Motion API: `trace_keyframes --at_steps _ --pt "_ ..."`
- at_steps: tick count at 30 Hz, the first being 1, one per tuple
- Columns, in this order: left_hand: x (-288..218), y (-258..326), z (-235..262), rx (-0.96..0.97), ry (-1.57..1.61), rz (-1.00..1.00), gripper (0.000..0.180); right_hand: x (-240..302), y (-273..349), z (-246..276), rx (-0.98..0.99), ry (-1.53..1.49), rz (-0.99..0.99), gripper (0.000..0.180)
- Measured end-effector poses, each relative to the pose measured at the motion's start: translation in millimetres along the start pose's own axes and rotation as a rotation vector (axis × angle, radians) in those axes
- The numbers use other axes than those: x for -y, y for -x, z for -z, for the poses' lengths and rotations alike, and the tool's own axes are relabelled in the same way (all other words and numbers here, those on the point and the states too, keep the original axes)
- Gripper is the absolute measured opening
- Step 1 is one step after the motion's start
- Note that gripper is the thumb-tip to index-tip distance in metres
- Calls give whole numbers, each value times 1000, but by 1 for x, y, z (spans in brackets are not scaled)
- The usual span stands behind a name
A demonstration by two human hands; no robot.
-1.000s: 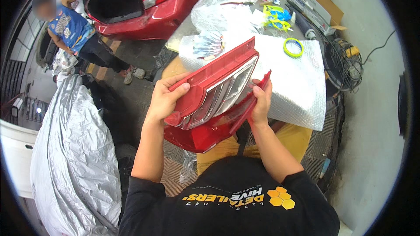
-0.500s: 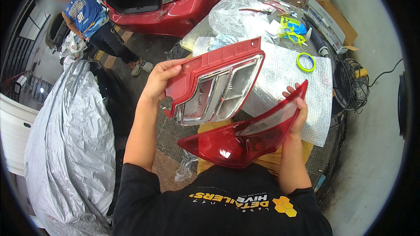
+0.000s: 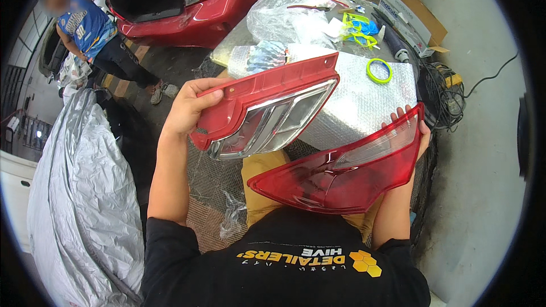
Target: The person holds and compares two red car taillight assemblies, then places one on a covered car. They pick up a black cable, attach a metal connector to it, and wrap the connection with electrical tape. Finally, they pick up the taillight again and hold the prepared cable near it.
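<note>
My left hand [image 3: 190, 108] grips the left end of a tail light housing [image 3: 267, 111], red-backed with chrome reflector cavities, held up and tilted. My right hand [image 3: 412, 133] holds the right tip of a separate red tail light lens [image 3: 341, 173], a long curved cover that hangs lower, in front of my chest. The two parts are apart, with a gap between them. Behind them a sheet of bubble wrap [image 3: 364, 99] covers a work surface.
A green tape ring [image 3: 379, 70] lies on the bubble wrap. Clear plastic bags [image 3: 284, 14], yellow-green tools and a cardboard box [image 3: 412, 17] sit farther back. A red car [image 3: 199, 0] has its boot open; another person [image 3: 91, 37] stands beside it. A grey car cover [image 3: 79, 204] lies at left.
The lens and housing were held together a second ago. They have been pulled apart: the housing went up and left, the lens down and right.
</note>
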State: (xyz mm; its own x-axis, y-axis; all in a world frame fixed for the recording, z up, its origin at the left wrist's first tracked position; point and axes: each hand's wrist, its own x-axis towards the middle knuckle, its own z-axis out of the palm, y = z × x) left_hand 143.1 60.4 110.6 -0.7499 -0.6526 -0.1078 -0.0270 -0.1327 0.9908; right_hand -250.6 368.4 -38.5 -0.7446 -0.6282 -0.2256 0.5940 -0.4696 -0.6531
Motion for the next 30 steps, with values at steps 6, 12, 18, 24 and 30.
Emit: trace_keyframes --at_steps 6,12,18,24,30 --pt "-1 7 -13 37 -84 -28 43 31 -6 30 98 -111 42 84" --pt "1 15 -16 45 -120 -27 47 52 -7 50 192 -213 25 85" --pt "16 22 -1 38 -62 -51 50 65 -5 39 104 -236 53 86" --pt "32 21 23 40 124 -54 48 65 -5 35 188 -331 -1 82" --pt "53 26 51 48 252 -88 46 63 -6 28 258 -385 -23 83"
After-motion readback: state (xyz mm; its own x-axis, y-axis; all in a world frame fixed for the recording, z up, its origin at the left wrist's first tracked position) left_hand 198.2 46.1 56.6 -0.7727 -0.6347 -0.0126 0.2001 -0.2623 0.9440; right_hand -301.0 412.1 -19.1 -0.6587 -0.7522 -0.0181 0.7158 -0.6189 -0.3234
